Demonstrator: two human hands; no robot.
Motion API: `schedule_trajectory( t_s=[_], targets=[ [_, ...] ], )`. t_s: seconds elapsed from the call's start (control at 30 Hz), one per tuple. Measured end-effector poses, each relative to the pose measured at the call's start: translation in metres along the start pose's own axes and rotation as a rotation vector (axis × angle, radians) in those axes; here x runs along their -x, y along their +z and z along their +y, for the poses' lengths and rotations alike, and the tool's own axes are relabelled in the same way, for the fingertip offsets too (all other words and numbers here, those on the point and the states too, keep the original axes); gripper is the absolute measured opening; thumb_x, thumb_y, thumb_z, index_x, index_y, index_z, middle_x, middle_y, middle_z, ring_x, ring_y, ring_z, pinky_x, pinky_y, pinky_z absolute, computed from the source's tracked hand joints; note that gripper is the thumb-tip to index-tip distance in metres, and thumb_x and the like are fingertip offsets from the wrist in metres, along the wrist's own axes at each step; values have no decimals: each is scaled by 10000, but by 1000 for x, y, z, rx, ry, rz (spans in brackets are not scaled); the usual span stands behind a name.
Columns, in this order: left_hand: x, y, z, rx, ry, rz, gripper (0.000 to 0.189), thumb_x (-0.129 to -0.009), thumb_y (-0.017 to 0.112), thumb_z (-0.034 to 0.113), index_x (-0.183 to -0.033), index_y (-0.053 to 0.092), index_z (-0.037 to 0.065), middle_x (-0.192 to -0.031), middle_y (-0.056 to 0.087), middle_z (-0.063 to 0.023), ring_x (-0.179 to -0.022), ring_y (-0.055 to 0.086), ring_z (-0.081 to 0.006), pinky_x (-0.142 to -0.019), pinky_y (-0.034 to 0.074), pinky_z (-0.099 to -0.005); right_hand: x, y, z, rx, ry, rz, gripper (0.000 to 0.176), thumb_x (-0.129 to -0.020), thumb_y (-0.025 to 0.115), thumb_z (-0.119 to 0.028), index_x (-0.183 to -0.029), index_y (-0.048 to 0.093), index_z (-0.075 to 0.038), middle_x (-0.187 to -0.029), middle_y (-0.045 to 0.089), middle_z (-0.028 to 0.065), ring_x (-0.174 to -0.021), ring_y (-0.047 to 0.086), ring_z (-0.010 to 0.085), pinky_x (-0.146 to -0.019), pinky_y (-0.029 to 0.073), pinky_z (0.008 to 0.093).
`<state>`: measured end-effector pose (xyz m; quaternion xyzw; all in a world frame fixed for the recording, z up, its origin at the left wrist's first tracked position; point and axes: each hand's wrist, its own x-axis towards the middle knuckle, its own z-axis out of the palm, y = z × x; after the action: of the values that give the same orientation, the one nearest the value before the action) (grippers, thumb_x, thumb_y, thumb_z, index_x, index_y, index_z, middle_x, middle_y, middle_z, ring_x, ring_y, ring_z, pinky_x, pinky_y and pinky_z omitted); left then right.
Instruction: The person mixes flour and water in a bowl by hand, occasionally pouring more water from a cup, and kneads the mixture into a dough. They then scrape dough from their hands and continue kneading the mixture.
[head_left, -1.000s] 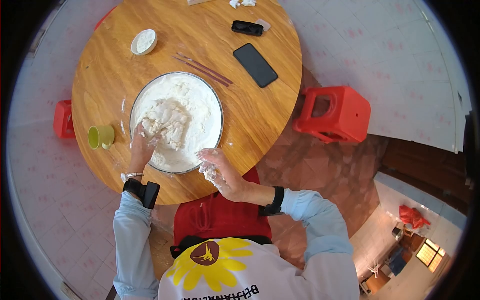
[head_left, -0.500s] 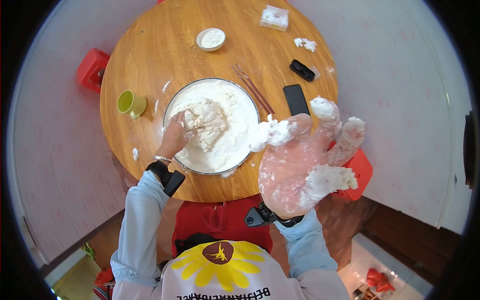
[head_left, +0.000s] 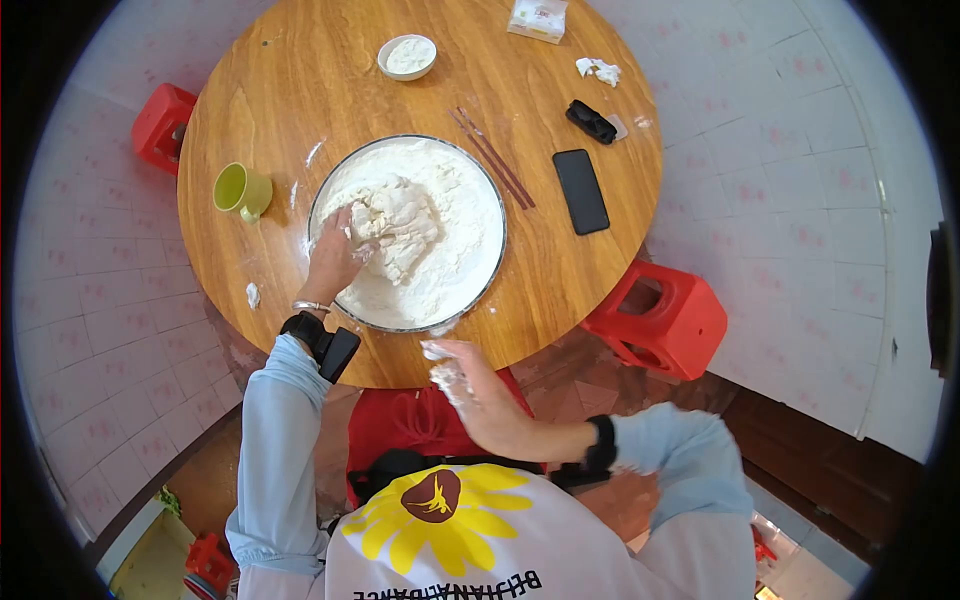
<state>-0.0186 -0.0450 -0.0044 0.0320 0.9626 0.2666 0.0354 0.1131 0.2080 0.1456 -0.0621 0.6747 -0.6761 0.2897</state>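
A round basin (head_left: 489,270) holds white flour (head_left: 455,235) and a lumpy mass of dough (head_left: 400,222). My left hand (head_left: 338,252) grips the dough's left side, its fingertips partly sunk in and hidden. Lower down, near the table's front edge, my right hand (head_left: 478,398) hangs apart from the basin. Its fingers look loosely bent and parted, with sticky white dough on their tips, and some of them are hidden behind the hand.
Around the basin on the wooden table (head_left: 300,80) are a yellow-green mug (head_left: 243,190), chopsticks (head_left: 493,160), a phone (head_left: 580,191), a black object (head_left: 591,121), crumpled tissues (head_left: 598,70), a tissue pack (head_left: 538,18) and a bowl of flour (head_left: 407,57). Red stools (head_left: 665,318) flank the table.
My right hand has dropped from close in front of the camera, palm up and fingers spread, to the table's front edge, turning inward. My left hand stays on the dough. The view has shifted slightly.
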Motion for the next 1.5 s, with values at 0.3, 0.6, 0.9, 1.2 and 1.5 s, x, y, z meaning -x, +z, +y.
schedule_trajectory(
  t_s=[0.3,0.6,0.9,1.2,1.5],
  targets=[
    [1,2,1,26,-21,18,721,-735,749,231,-1312,386,-5,-1290,441,-233,-1172,456,-394,-970,406,-422,-43,35,-7,28,-118,75,378,-894,447,-3,-1265,374,8,-1224,432,207,-1137,460,326,-973,381,373],
    [7,11,-17,-57,154,85,713,-737,739,237,-1318,387,22,-1267,465,-210,-1146,461,-386,-958,402,-426,-108,13,-73,-348,-426,191,394,-990,383,-134,-1364,308,-34,-1292,440,95,-1105,480,157,-936,399,299],
    [2,8,-8,-28,100,56,716,-742,741,224,-1324,380,12,-1266,461,-219,-1156,454,-386,-967,399,-420,-72,-12,-68,-280,-352,136,394,-961,385,-74,-1344,317,-5,-1271,419,138,-1163,435,208,-990,349,322],
    [2,3,2,62,-18,57,727,-738,746,219,-1318,378,-22,-1274,450,-234,-1169,444,-390,-986,385,-415,43,-39,3,373,91,121,390,-895,478,-1,-1276,396,12,-1236,438,218,-1078,502,323,-913,419,373],
    [2,6,-3,65,-13,60,731,-740,744,244,-1313,382,-29,-1276,446,-247,-1170,446,-397,-986,384,-416,-27,-15,-4,509,-331,158,434,-896,502,-41,-1306,369,7,-1258,424,230,-1140,460,371,-945,404,388]
  ],
)
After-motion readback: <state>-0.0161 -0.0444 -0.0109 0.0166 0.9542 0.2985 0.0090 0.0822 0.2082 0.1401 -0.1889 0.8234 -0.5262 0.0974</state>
